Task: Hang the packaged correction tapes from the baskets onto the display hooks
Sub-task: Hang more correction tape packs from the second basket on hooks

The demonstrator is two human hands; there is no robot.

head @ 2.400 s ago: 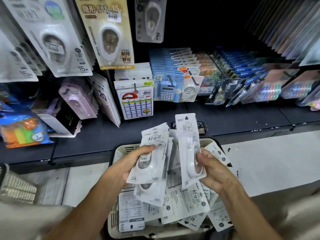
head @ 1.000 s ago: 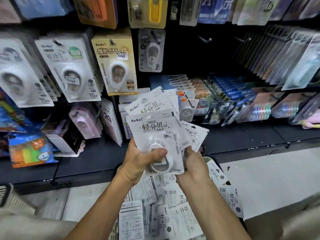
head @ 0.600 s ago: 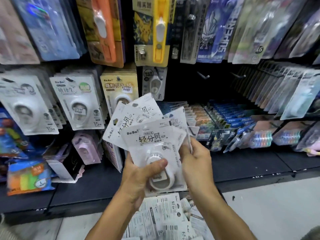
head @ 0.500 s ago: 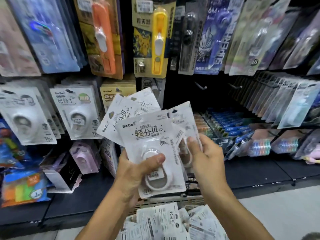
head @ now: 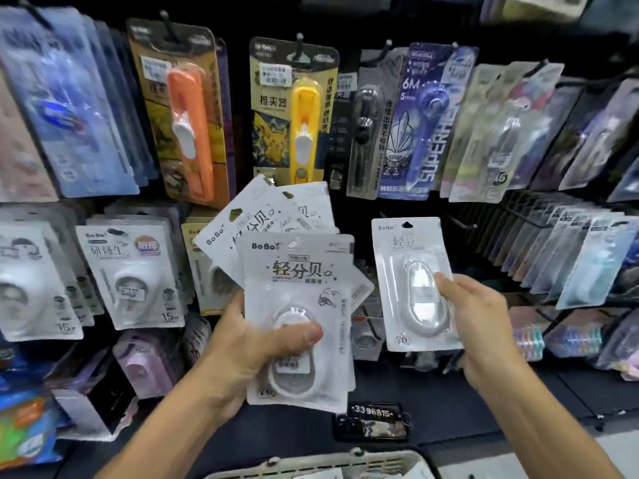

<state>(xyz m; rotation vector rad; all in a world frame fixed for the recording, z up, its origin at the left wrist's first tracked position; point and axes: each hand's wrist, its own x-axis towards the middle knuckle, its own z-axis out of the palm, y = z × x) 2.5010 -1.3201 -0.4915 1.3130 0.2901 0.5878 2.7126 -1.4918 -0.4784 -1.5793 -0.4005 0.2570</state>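
Observation:
My left hand (head: 257, 350) grips a fanned stack of white packaged correction tapes (head: 297, 271), thumb pressed across the front pack's blister. My right hand (head: 480, 326) pinches a single white correction tape pack (head: 409, 257) by its lower right, holding it upright and apart from the stack, in front of a dark gap in the display. A bare black display hook (head: 461, 221) sticks out just right of that pack's top. The beige basket (head: 311, 464) shows its rim at the bottom edge.
Hanging packs crowd the wall: orange (head: 186, 112) and yellow (head: 294, 112) clip pushers above, white correction tapes (head: 133, 274) at left, rows of clear packs (head: 567, 250) at right. A dark shelf (head: 518, 395) runs below, with a black tag (head: 375, 421) lying on it.
Both hands rose from the basket to the display. My right hand has drawn one pack out of the stack and moved it to the right; the view tilted upward.

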